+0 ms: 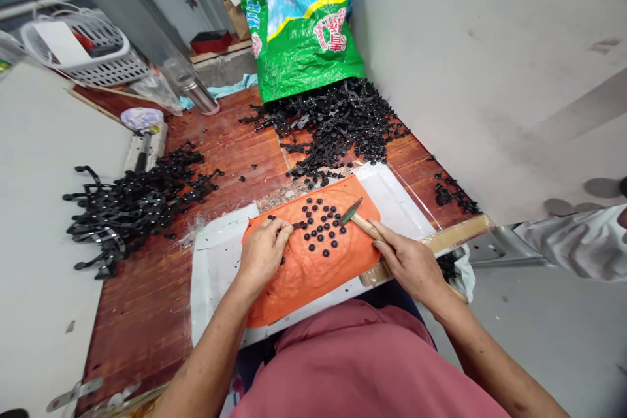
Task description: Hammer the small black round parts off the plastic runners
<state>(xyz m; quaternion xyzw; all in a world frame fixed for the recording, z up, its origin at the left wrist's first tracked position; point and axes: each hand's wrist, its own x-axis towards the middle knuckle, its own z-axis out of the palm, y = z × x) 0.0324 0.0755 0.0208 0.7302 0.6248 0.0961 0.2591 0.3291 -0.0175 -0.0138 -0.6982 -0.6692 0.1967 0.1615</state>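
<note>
My left hand (262,253) rests on an orange cloth (313,274) and pinches a black plastic strip (297,225) at its fingertips. My right hand (409,263) grips the wooden handle of a small knife (353,212), whose blade tip points at the strip. Several small black round pieces (321,225) lie scattered on the cloth between my hands. The cloth lies on a white board (210,261) at the table's near edge.
A heap of black plastic parts (337,124) spills from a green bag (298,19) at the back. Another black pile (132,202) sits on the left of the wooden table (147,313). A white basket (83,46) stands far left, a grey wall (490,78) right.
</note>
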